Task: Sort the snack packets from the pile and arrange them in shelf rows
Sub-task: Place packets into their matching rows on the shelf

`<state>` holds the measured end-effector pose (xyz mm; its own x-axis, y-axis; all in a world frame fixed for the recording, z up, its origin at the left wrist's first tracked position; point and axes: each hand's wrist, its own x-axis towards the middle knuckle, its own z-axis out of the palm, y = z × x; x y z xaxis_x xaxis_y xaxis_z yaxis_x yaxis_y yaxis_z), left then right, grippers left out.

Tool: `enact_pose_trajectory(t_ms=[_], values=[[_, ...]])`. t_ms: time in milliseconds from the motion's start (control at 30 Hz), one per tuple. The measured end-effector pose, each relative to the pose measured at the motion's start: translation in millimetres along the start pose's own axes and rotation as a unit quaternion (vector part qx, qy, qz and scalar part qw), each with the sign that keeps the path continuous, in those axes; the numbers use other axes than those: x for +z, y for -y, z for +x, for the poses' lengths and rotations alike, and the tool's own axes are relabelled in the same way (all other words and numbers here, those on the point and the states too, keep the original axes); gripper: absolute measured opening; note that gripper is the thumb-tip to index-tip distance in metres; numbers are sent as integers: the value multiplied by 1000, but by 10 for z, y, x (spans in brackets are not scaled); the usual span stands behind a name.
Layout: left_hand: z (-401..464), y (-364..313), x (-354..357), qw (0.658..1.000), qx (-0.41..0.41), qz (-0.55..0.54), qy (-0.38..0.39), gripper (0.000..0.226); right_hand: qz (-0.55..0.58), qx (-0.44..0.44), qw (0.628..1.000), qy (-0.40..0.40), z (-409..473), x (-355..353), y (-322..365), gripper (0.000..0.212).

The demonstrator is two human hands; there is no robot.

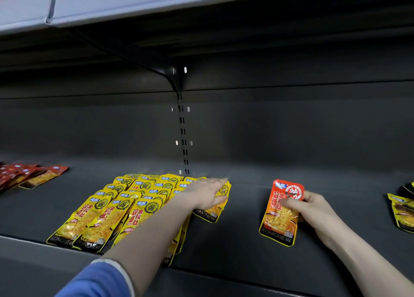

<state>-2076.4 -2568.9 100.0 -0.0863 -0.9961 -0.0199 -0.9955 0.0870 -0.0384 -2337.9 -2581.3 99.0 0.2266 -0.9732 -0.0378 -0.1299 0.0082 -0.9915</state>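
One orange-red packet [281, 211] is standing tilted on the dark shelf [235, 240], my right hand [313, 209] pinching its edge. Yellow packets [116, 207] are lying in overlapped rows at left; my left hand [207, 193] is pressing flat-fingered on the rightmost. Red packets [26, 175] are sitting far left.

Head view, close, facing down onto shelf [235, 247]

Blue sleeve [98, 281], pale cuff, left arm; right bare.
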Motion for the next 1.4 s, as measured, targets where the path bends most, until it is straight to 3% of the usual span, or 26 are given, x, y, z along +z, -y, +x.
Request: enact_pose_trajectory(t_ms=[267,667,1033,1200,1400], values=[[35,34,1,1000,-1,21,19,63,9,-4,1000,1,-12,5,2,3],[-27,-75,42,998,-47,23,-38,64,19,-6,1000,2,-1,12,-29,4],[-239,-36,-181,966,-119,-21,-227,40,76,-4,997,19,-43,169,128,15],[-631,297,-299,952,-158,-23,-263,37,77,-35,996,32,-115,558,452,13],[-1370,1211,-266,947,-177,-28,-266,38,73,-50,995,49,-278,1623,699,19]])
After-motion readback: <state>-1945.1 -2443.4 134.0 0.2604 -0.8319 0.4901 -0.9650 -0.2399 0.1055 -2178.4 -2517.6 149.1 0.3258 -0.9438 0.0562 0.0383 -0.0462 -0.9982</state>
